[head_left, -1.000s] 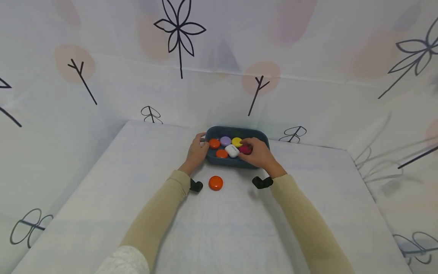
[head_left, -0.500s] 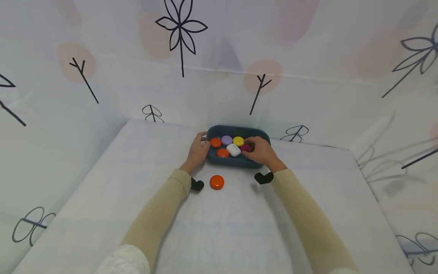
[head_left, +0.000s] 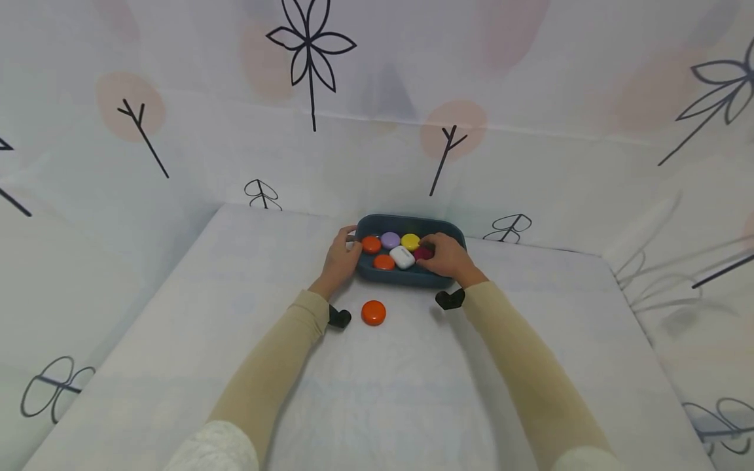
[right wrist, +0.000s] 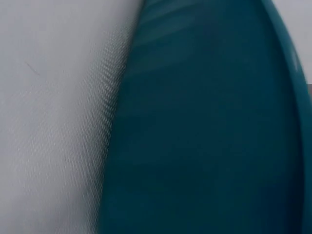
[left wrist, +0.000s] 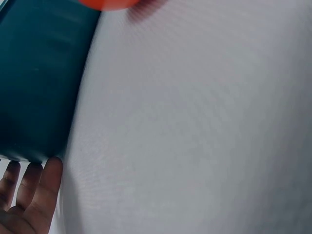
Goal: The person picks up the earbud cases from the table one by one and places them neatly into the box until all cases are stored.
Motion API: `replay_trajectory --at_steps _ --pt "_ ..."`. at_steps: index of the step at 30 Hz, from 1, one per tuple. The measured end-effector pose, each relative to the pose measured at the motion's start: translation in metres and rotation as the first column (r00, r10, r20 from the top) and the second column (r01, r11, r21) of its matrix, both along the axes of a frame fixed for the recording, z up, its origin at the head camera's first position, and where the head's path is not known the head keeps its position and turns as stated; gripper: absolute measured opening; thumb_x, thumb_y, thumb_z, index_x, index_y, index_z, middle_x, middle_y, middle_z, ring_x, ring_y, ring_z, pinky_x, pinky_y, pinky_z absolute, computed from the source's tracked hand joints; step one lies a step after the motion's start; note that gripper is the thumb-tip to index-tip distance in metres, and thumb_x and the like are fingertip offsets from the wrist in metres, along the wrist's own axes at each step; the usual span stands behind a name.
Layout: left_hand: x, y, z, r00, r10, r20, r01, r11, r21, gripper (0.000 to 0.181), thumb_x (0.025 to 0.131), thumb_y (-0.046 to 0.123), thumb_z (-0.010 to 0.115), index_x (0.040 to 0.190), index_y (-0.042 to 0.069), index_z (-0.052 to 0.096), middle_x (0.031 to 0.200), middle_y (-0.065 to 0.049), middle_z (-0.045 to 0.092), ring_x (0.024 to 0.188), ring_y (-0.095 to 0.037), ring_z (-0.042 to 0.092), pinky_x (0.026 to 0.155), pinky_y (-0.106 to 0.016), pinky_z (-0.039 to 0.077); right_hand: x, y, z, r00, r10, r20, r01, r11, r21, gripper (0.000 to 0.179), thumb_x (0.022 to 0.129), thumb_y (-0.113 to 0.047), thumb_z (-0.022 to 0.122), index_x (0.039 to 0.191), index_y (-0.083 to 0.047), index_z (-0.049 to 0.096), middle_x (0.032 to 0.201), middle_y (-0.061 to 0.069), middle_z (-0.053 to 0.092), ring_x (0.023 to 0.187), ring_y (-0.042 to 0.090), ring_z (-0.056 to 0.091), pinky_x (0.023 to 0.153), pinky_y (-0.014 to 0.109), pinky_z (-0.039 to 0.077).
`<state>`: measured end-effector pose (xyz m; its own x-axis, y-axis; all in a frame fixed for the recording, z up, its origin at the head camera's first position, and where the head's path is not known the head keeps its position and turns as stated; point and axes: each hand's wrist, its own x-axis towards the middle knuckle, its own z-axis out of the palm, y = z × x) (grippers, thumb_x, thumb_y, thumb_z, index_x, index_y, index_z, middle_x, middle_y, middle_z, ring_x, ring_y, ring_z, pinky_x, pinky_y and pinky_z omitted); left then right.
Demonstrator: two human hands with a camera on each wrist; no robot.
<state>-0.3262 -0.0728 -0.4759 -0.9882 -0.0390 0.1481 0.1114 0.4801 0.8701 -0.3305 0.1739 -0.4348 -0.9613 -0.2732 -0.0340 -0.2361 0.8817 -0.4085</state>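
In the head view, a dark teal tray (head_left: pixel 406 278) with rounded corners sits at the back of the table. My left hand (head_left: pixel 340 261) holds its left end, thumb at the rim; in the left wrist view straight fingers (left wrist: pixel 44 190) touch the outer end wall. My right hand (head_left: pixel 449 256) reaches over the right side and pinches a dark red round piece (head_left: pixel 421 254), partly hidden by the fingers. Beside it in the tray lie a white rounded-square case (head_left: pixel 402 257), a yellow disc (head_left: pixel 410 242), a purple disc (head_left: pixel 390 240) and two orange discs (head_left: pixel 371 244).
Another glossy orange disc (head_left: pixel 374 313) lies on the white tablecloth (head_left: pixel 377 392) in front of the tray, between the forearms. A patterned cloth backdrop (head_left: pixel 377 157) rises right behind the tray. Black wrist mounts (head_left: pixel 450 299) stick out by each wrist.
The right hand has shifted slightly rightward over the dark red piece, uncovering more of the yellow disc and white case. The left hand and tray stay as they were.
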Motion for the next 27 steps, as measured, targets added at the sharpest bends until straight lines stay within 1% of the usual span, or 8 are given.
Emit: replay_trajectory --at_steps 5,11,19,27 --pt "0.0011 0.0006 0.0003 1.000 0.000 0.009 0.000 1.000 0.008 0.046 0.082 0.025 0.042 0.127 0.023 0.038 0.117 -0.004 0.052 0.087 -0.018 0.052 0.078 -0.033 0.043 -0.0024 0.0004 -0.0020 1.000 0.003 0.015 -0.003 0.999 0.032 0.050 0.074 -0.032 0.064 0.117 -0.010 0.052 0.114 0.009 0.052 0.097 0.023 0.048 0.085 0.040 0.042" --pt "0.0011 0.0007 0.0006 1.000 0.000 0.010 -0.001 1.000 0.004 0.046 0.082 0.025 0.042 0.128 0.022 0.038 0.117 -0.005 0.052 0.089 -0.019 0.052 0.079 -0.034 0.042 -0.0086 -0.0002 -0.0083 1.000 0.002 0.030 -0.004 0.997 0.078 0.047 0.074 -0.031 0.064 0.115 -0.011 0.052 0.111 0.008 0.053 0.095 0.022 0.048 0.085 0.041 0.043" --pt "0.0016 -0.0004 0.0022 1.000 0.005 0.013 -0.005 1.000 0.002 0.047 0.081 0.025 0.042 0.128 0.022 0.038 0.118 -0.005 0.052 0.087 -0.019 0.052 0.078 -0.035 0.042 -0.0095 -0.0035 -0.0093 1.000 -0.007 0.029 0.005 0.998 0.065 0.040 0.074 -0.026 0.064 0.111 -0.011 0.054 0.105 0.007 0.055 0.091 0.022 0.048 0.085 0.040 0.042" --pt "0.0004 -0.0010 0.0009 1.000 0.004 0.013 -0.004 1.000 0.002 0.047 0.082 0.024 0.042 0.128 0.022 0.038 0.117 -0.006 0.052 0.089 -0.019 0.053 0.079 -0.034 0.042 -0.0081 -0.0035 -0.0065 0.999 -0.014 0.041 0.012 0.999 0.049 0.045 0.073 -0.023 0.065 0.114 -0.009 0.053 0.107 0.009 0.055 0.093 0.023 0.049 0.085 0.041 0.041"
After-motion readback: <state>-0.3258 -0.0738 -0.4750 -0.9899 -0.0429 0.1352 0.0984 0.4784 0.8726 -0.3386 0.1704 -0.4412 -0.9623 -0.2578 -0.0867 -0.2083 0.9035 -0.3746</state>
